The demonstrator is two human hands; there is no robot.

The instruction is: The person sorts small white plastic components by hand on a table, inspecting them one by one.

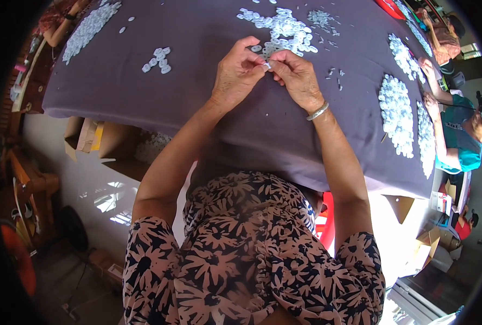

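Both my hands meet above the dark tablecloth (197, 114), fingertips close together around a tiny white plastic piece (267, 65). My left hand (238, 70) pinches it between thumb and a finger. My right hand (297, 76), with a bracelet at the wrist, is closed in a pinch at the piece's other side. Fingers partly cover the piece, so its exact shape cannot be made out. Just beyond my hands lies a spread pile of small white oval plastic parts (292, 35). To its right is a heap of smaller, thin pale bits (321, 19).
A small cluster of white parts (157, 60) lies on the left. Bigger heaps sit at the far left (92, 30) and the right (397, 114). People work along the right side, one in a teal top (460, 135). A cardboard box (119, 143) stands under the table's left edge.
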